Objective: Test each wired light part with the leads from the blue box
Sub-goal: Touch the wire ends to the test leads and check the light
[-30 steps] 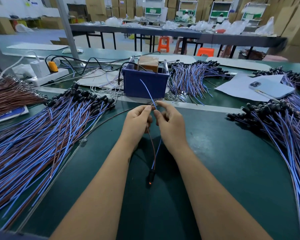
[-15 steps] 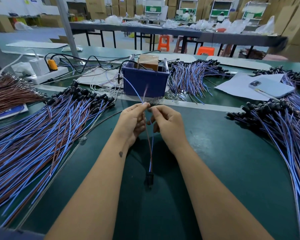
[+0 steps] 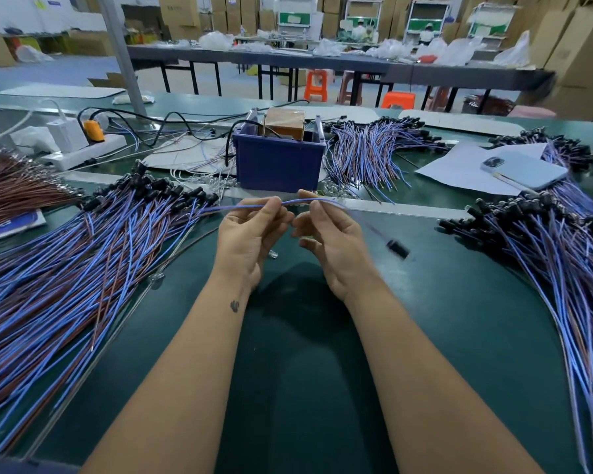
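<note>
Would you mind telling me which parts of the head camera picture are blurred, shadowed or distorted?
In the head view, the black light part swinging right of the right hand is smeared by motion, as is its wire; the left hand and blue box stay sharp; the arms cast a soft dark shadow on the green table; the wide lens bows the table edges and far benches.

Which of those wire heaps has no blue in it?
The brown bundle at the far left edge, beyond the big blue-and-brown pile. Its wires are all reddish brown; the heaps behind the blue box and on the right all show blue.
</note>
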Motion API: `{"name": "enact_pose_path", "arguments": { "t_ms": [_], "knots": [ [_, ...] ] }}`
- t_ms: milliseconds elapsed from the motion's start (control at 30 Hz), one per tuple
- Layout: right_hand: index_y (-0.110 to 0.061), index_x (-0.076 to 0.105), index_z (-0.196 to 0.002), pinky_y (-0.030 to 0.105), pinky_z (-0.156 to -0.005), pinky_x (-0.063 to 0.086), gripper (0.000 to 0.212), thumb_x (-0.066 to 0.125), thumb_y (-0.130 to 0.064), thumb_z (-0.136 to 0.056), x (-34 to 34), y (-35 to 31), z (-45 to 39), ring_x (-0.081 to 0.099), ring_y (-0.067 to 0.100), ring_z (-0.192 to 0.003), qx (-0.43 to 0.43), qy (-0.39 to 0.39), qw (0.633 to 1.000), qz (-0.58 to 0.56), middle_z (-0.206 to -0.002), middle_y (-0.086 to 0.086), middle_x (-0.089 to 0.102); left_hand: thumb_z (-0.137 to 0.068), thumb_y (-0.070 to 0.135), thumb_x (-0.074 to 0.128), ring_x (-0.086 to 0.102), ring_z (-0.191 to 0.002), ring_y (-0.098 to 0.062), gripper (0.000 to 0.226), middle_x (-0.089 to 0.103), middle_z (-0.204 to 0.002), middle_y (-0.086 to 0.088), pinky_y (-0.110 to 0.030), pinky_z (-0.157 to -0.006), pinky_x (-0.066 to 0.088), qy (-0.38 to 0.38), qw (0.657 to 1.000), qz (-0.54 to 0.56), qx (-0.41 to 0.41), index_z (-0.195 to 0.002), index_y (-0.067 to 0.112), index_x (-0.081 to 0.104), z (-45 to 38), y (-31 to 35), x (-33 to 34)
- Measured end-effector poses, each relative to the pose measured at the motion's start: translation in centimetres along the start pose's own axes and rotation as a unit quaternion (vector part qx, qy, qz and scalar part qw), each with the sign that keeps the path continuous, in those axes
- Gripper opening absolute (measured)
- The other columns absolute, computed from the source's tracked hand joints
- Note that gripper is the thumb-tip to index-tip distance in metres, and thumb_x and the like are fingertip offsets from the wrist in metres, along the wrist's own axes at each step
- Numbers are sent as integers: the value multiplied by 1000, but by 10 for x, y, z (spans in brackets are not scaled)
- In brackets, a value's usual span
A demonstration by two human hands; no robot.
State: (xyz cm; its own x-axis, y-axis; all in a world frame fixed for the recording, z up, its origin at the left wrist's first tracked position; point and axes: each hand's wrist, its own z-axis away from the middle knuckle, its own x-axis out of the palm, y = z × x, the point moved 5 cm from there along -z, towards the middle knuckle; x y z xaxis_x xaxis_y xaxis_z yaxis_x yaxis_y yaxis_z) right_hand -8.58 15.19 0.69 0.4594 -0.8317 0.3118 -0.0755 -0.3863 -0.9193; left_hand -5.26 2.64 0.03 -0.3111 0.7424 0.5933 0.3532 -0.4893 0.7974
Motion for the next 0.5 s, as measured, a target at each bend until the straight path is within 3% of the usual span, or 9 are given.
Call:
{"name": "enact_pose_path", "arguments": {
  "t_ms": [100, 200, 267, 400, 433, 500],
  "knots": [
    [-16, 65, -88, 25, -63, 45, 26, 43, -20, -102, -14, -9, 0, 60, 15, -71, 10, 70, 995, -77, -80, 2, 66, -85, 1, 70, 66, -62, -14, 14, 70, -66, -3, -23, -62, 55, -42, 975, -188, 107, -75, 11, 66, 17, 2, 16],
    [-11, 52, -82, 27, -58, 49, 30, 34, -17, -105, -33, -24, 2, 62, 17, -59, 21, 113, 984, -136, -67, 3, 65, -81, 4, 74, 60, -65, -10, 10, 69, -71, 1, -28, -64, 52, -124, 914, -320, 216, -78, 13, 71, 44, -6, 45],
    [-11, 47, -81, 25, -51, 44, 29, 32, -17, -105, -50, -37, 5, 52, 16, -48, 17, 130, 982, -136, -56, 0, 54, -81, 8, 72, 61, -66, -8, 3, 69, -76, 2, -31, -64, 54, -198, 855, -385, 286, -83, 9, 74, 63, -14, 67],
    [-12, 50, -83, 19, -40, 25, 27, 35, -17, -105, -104, -78, 17, 30, 7, -40, -5, 182, 982, 55, -48, -8, 39, -83, 8, 65, 65, -79, -14, 28, 72, -93, 7, -30, -74, 55, -329, 717, -530, 311, -105, 23, 75, 90, -38, 97],
    [-13, 53, -83, 18, -39, 25, 28, 36, -18, -105, -120, -90, 20, 30, 6, -41, -4, 206, 970, 130, -49, -9, 40, -84, 8, 64, 64, -84, -11, 33, 72, -96, 10, -28, -76, 54, -335, 695, -557, 308, -109, 28, 73, 93, -43, 99],
    [-14, 58, -81, 18, -39, 31, 30, 39, -18, -104, -153, -115, 26, 39, 8, -48, 4, 256, 921, 295, -59, -5, 46, -84, 9, 65, 59, -85, -4, 33, 72, -98, 13, -27, -77, 53, -330, 683, -579, 299, -109, 31, 72, 93, -48, 98]
  ]
}}
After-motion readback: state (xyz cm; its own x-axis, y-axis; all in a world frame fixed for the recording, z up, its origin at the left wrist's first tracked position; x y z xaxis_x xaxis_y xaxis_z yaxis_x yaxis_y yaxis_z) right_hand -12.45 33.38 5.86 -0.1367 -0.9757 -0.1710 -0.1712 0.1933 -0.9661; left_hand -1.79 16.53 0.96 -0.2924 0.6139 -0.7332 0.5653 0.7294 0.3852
